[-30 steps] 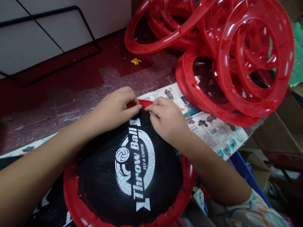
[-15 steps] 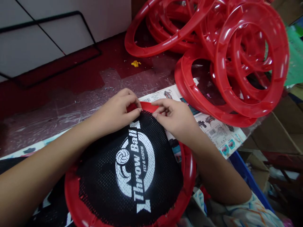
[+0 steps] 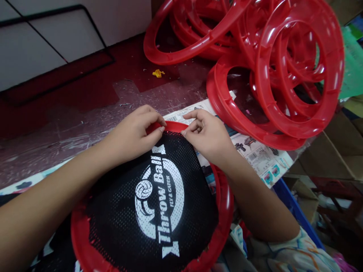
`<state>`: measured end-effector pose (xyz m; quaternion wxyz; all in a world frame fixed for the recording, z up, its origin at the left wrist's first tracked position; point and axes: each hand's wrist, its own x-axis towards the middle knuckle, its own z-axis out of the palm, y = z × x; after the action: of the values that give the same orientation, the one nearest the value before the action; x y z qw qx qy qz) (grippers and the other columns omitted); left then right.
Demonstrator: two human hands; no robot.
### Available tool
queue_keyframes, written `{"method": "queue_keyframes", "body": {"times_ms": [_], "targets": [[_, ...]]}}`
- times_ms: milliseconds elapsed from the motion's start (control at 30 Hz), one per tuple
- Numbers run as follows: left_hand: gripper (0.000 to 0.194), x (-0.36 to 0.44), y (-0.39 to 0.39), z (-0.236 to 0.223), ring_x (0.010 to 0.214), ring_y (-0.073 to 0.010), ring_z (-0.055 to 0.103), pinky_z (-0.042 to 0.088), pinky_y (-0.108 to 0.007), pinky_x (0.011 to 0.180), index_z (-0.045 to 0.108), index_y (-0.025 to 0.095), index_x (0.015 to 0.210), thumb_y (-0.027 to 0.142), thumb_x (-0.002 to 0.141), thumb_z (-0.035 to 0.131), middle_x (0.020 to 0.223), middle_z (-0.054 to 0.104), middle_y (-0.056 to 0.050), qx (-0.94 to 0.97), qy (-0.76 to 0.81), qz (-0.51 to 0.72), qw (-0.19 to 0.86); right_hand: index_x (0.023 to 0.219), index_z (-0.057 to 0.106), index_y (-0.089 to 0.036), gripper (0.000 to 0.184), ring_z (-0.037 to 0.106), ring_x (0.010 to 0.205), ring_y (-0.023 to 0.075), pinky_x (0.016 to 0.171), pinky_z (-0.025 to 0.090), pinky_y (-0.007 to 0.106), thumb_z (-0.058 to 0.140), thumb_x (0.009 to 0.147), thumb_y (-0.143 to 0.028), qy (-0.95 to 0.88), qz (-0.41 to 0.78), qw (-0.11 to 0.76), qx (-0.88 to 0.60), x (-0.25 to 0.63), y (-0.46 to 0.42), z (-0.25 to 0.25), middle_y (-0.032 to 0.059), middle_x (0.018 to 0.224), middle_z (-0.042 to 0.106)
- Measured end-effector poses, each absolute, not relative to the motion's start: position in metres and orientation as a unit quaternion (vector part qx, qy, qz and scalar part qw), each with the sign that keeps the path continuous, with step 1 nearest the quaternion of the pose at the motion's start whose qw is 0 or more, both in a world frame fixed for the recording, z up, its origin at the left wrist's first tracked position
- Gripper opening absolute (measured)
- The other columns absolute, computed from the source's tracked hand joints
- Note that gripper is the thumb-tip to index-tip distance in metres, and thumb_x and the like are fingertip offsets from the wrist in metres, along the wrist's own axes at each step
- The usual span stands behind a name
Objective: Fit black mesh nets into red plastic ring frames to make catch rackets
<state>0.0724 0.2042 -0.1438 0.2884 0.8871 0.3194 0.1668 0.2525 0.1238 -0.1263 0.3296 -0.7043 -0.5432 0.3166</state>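
Note:
In front of me lies a red plastic ring [image 3: 225,200] with a black mesh net [image 3: 113,215] stretched over it, printed in white with "Throw Ball". Along the near and left sides the net's edge meets the ring; at the upper right a gap shows between net and ring. My left hand [image 3: 136,134] pinches the net's far edge at the ring's far rim, thumb and index finger closed. Just to its right, my right hand [image 3: 210,139] pinches the same edge near its corner, with the index finger raised over the rim.
A pile of red plastic rings [image 3: 300,124] stands at the back right on the dark red table [image 3: 93,109]. Printed card sheets [image 3: 255,158] lie under the work. A small yellow piece [image 3: 158,73] sits farther back. A black wire frame [image 3: 93,32] leans at left; a blue bin edge [image 3: 297,215] shows right.
My right index finger has lifted and straightened away from the rim, while its thumb stays at the net's edge. My left hand keeps its pinch. The whole view has shifted slightly.

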Motion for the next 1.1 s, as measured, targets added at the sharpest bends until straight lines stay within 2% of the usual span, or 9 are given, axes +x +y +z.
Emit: {"method": "queue_keyframes", "body": {"times_ms": [233,400,533,567,700,767,833,967,1100], "targets": [[0.022,0.073,0.201,-0.138,0.079,-0.0204,0.058,0.045,-0.033,0.075,0.063,0.017,0.09,0.028,0.082,0.045,0.085,0.063,-0.005,0.876,0.362,0.157,0.278,0.104,0.057,-0.018,0.031,0.059,0.069,0.0131,0.066,0.044,0.026,0.057,0.075,-0.007,-0.551,0.306,0.327,-0.704,0.253,0.127,-0.132,-0.002,0.075,0.064],[0.025,0.069,0.203,-0.134,0.085,-0.0216,0.06,0.045,-0.033,0.077,0.063,0.02,0.093,0.037,0.081,0.05,0.093,0.067,-0.004,0.88,0.35,0.136,0.29,0.103,0.058,-0.018,0.031,0.059,0.068,0.0128,0.066,0.044,0.026,0.057,0.074,-0.006,-0.556,0.301,0.311,-0.709,0.256,0.129,-0.133,-0.0027,0.073,0.063],[0.028,0.064,0.207,-0.13,0.086,-0.0224,0.06,0.047,-0.034,0.078,0.063,0.02,0.097,0.04,0.081,0.053,0.096,0.066,-0.005,0.892,0.335,0.119,0.28,0.089,0.062,-0.017,0.01,0.058,0.066,0.0122,0.064,0.043,0.025,0.061,0.079,-0.016,-0.574,0.258,0.317,-0.71,0.256,0.119,-0.116,-0.0013,0.073,0.063],[0.028,0.063,0.208,-0.13,0.086,-0.0229,0.06,0.047,-0.035,0.078,0.063,0.02,0.099,0.04,0.081,0.053,0.096,0.066,-0.005,0.893,0.343,0.113,0.269,0.082,0.062,-0.017,0.003,0.057,0.064,0.0119,0.062,0.041,0.025,0.061,0.081,-0.019,-0.588,0.254,0.301,-0.707,0.255,0.115,-0.11,-0.0011,0.071,0.063],[0.035,0.053,0.216,-0.129,0.087,-0.0275,0.061,0.047,-0.04,0.077,0.061,0.02,0.106,0.041,0.08,0.052,0.1,0.066,-0.009,0.898,0.381,0.072,0.21,0.061,0.06,-0.017,0.028,0.049,0.054,0.0118,0.056,0.033,0.028,0.059,0.087,-0.027,-0.674,0.216,0.116,-0.697,0.245,0.1,-0.092,0.0003,0.057,0.058],[0.039,0.046,0.219,-0.128,0.086,-0.0289,0.062,0.047,-0.041,0.075,0.061,0.021,0.109,0.043,0.078,0.051,0.101,0.066,-0.01,0.901,0.387,0.041,0.193,0.064,0.064,-0.016,0.031,0.05,0.056,0.0139,0.057,0.032,0.03,0.054,0.091,-0.027,-0.704,0.178,0.024,-0.687,0.239,0.097,-0.092,0.0037,0.059,0.061],[0.041,0.041,0.22,-0.124,0.084,-0.0296,0.063,0.047,-0.041,0.072,0.059,0.025,0.113,0.045,0.078,0.052,0.1,0.067,-0.009,0.897,0.401,-0.001,0.187,0.073,0.068,-0.014,0.031,0.055,0.06,0.0169,0.058,0.033,0.031,0.048,0.093,-0.025,-0.713,0.158,-0.027,-0.682,0.233,0.098,-0.095,0.0076,0.066,0.066],[0.037,0.038,0.216,-0.114,0.08,-0.0312,0.064,0.044,-0.041,0.065,0.061,0.031,0.11,0.051,0.08,0.051,0.096,0.068,-0.006,0.877,0.452,-0.043,0.158,0.083,0.071,-0.014,0.028,0.061,0.068,0.0203,0.059,0.036,0.032,0.045,0.093,-0.022,-0.702,0.18,-0.042,-0.687,0.226,0.103,-0.101,0.01,0.078,0.07],[0.034,0.051,0.214,-0.116,0.098,-0.0272,0.061,0.047,-0.041,0.085,0.065,0.019,0.103,0.042,0.088,0.045,0.106,0.065,-0.009,0.918,0.321,0.073,0.222,0.081,0.068,-0.015,0.017,0.059,0.071,0.0185,0.062,0.036,0.03,0.052,0.087,-0.019,-0.702,0.173,0.023,-0.69,0.227,0.105,-0.101,0.0066,0.079,0.069]]}}
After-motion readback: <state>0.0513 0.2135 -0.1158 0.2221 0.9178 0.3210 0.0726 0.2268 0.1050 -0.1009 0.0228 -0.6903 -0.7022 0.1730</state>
